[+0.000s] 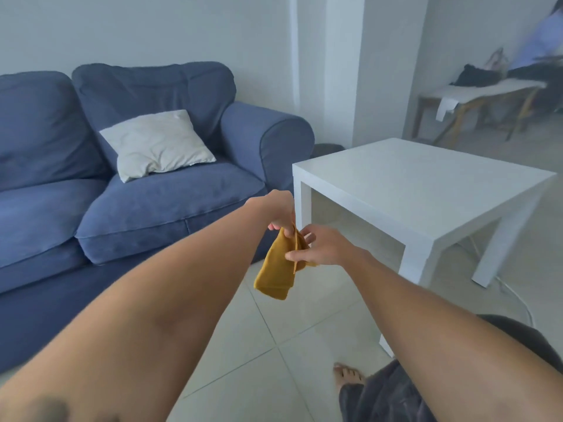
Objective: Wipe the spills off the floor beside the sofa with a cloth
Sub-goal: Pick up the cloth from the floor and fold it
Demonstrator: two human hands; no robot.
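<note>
Mustard-yellow cloth [278, 271] hangs folded in the air above the tiled floor [259, 354], between the blue sofa [137, 193] and white side table [420, 190]. Left hand [278, 210] pinches its top edge; right hand [320, 248] pinches its side, fingers loosely spread.

Pale glossy tiled floor [262, 339] carries a blue fabric sofa [128, 190] w/ a crumpled white cushion [157, 144] on its seat, and just beside it a square white side table [420, 184], bare foot [348, 376] nearby.
</note>
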